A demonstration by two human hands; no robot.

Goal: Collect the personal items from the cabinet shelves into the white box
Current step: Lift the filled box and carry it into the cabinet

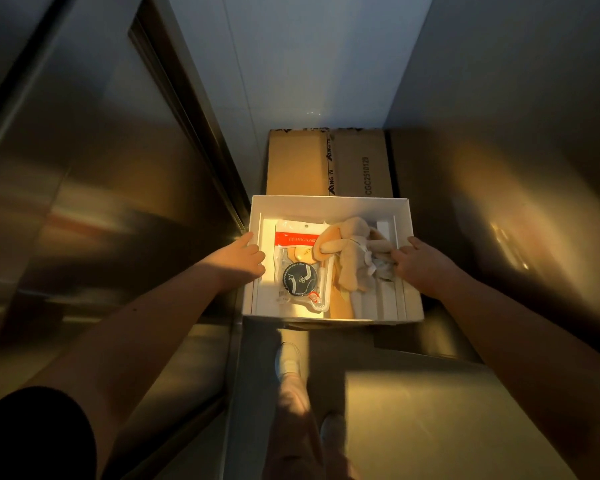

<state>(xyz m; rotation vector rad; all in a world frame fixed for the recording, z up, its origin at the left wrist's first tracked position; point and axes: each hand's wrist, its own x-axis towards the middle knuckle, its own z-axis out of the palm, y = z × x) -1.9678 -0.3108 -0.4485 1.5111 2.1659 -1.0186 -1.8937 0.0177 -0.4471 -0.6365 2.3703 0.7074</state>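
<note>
An open white box (329, 202) hangs in front of me, held between both hands. My left hand (238, 263) grips its left wall, fingers curled over the rim. My right hand (421, 263) grips the right wall, with its fingertips touching the soft toy inside. Inside the box lie a clear packet with a red header and a dark round disc (297, 268) on the left and a beige plush rabbit (352, 256) on the right.
A brown cardboard carton (329, 161) stands just behind the box against the pale wall. Brushed-metal panels rise on the left (84, 202) and right (499, 202). My legs and white shoes (288, 362) show below on the metal floor.
</note>
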